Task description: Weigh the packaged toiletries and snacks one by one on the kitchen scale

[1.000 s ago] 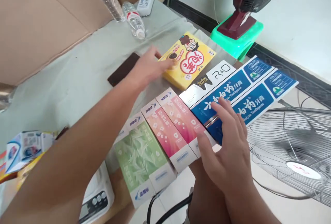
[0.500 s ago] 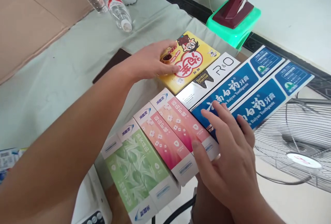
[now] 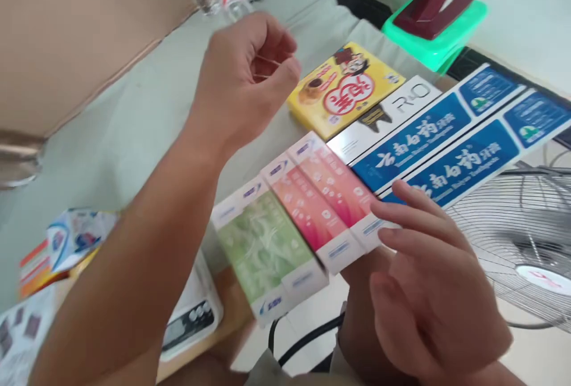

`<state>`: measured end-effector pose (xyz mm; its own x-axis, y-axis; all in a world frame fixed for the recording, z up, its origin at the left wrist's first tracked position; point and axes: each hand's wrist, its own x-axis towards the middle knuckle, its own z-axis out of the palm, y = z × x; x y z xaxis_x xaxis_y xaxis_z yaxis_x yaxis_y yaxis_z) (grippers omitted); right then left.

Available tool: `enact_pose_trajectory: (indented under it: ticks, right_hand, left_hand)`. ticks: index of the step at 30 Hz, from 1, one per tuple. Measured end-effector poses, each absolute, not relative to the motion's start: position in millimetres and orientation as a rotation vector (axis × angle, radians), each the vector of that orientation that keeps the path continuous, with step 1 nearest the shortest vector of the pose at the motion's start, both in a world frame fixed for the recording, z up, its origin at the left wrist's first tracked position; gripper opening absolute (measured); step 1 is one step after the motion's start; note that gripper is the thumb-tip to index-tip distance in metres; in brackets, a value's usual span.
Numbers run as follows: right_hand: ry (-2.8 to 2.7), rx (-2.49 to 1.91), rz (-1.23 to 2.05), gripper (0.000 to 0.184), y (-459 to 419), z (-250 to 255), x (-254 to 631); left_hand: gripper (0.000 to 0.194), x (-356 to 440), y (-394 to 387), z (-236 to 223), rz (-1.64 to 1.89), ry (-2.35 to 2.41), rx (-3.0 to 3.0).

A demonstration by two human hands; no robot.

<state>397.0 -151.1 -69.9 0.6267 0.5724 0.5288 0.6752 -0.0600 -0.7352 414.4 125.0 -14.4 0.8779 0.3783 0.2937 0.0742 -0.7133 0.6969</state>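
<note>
My left hand [image 3: 250, 74] is raised over the table, its fingers loosely curled and thumb apart, with nothing visible in it. Just right of it lies a yellow snack box [image 3: 352, 88] with a cartoon figure. Next to that are a white R&O box [image 3: 392, 112] and two blue toothpaste boxes [image 3: 419, 139]. Two pink boxes [image 3: 307, 201] and a green box [image 3: 267, 243] sit side by side nearer me. My right hand [image 3: 437, 279] is open, fingers stretched out, by the near ends of the blue and pink boxes; contact is unclear.
At the lower left are a white kitchen scale [image 3: 191, 314] and colourful packets [image 3: 80, 240]. A cardboard sheet [image 3: 89, 29] and water bottles [image 3: 234, 2] are at the back. A wire-caged fan [image 3: 526, 243] stands right; a green stool [image 3: 441, 35] bears a dark red fan base [image 3: 432, 8].
My left hand has let go of the yellow box and moved up and left. My right hand has drawn back from the boxes. The view has shifted left, showing more packets.
</note>
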Motion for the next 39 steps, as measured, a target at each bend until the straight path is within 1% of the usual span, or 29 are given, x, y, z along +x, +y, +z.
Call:
enact_pose_trajectory:
  ticks: [1,3,4,6,8,10,12,14,17,20,22,24,26,28,29,32,33,34,35,39]
  right_hand:
    - [-1.053,-1.663,-0.105,0.038,-151.1,-66.9,391.5]
    - [-1.087,-1.565,-0.111,0.034,-148.4,-64.1,377.7]
    - [-1.110,-1.515,-0.122,0.033,-146.2,-64.6,369.4]
    - [-1.188,-1.438,-0.118,0.033,-142.0,-69.2,350.9]
    - [-1.302,-1.383,-0.092,0.037,-138.9,-76.4,330.7]
    - [-1.410,-1.335,-0.075,0.039,-135.6,-82.2,309.1]
    - [-1.499,-1.312,-0.030,0.038,-130.0,-82.3,285.2]
    - [-1.622,-1.316,0.042,0.035,-120.6,-75.6,258.5]
    - [-1.871,-1.297,0.118,0.029,-95.9,-59.6,213.3]
    - [-2.064,-1.320,0.150,0.029,-58.1,-51.6,162.7]
    - [-2.124,-1.350,0.128,0.032,-27.7,-54.6,128.1]
    - [-2.163,-1.371,0.108,0.040,4.4,-61.3,96.7]
    - [-2.228,-1.400,0.114,0.052,36.7,-67.2,72.9]
    - [-2.299,-1.401,0.160,0.069,68.3,-69.4,59.9]
    - [-2.336,-1.395,0.198,0.081,83.3,-69.2,57.3]
    - [-2.501,-1.385,0.302,0.126,121.2,-67.3,60.3]
    - [-2.568,-1.362,0.325,0.134,130.1,-67.0,63.0]
    - [-2.630,-1.326,0.340,0.137,136.8,-66.8,65.8]
    - [-2.673,-1.285,0.351,0.136,141.1,-66.6,68.2]
    - [-2.743,-1.221,0.371,0.119,141.2,-62.9,71.4]
  left_hand:
    - [0.012,385.1,114.6,-2.6,0.558,0.360,2.329]
    - [0.023,315.8,91.6,16.1,0.654,0.443,2.370]
    - [0.028,277.7,79.3,21.8,0.692,0.480,2.353]
    - [0.029,199.6,54.4,23.5,0.702,0.582,2.255]
    - [0.026,126.0,30.7,12.3,0.847,0.645,2.073]
    - [0.025,63.9,11.5,-7.5,1.132,0.802,1.857]
    - [0.023,16.6,-0.2,-29.5,1.324,0.962,1.649]
    - [0.023,-17.2,-2.4,-48.5,1.442,1.141,1.501]
    - [0.021,-51.8,8.8,-68.7,1.622,1.412,1.376]
    - [0.018,-76.0,24.7,-83.6,1.724,1.641,1.299]
    - [0.024,-88.6,32.2,-92.6,1.699,1.711,1.247]
    - [0.031,-99.1,36.2,-101.1,1.635,1.720,1.185]
    - [0.037,-107.7,37.5,-108.8,1.581,1.699,1.104]
    - [0.045,-113.5,37.0,-114.9,1.556,1.667,1.020]
    - [0.049,-115.2,36.4,-117.0,1.551,1.649,0.989]
    - [0.058,-115.7,35.2,-117.6,1.533,1.615,0.965]
    - [0.058,-115.1,35.3,-116.1,1.531,1.612,0.966]
    - [0.057,-114.5,35.8,-114.2,1.531,1.613,0.967]
    - [0.055,-114.2,36.4,-112.3,1.532,1.616,0.967]
    - [0.049,-115.2,37.2,-110.5,1.522,1.629,0.959]
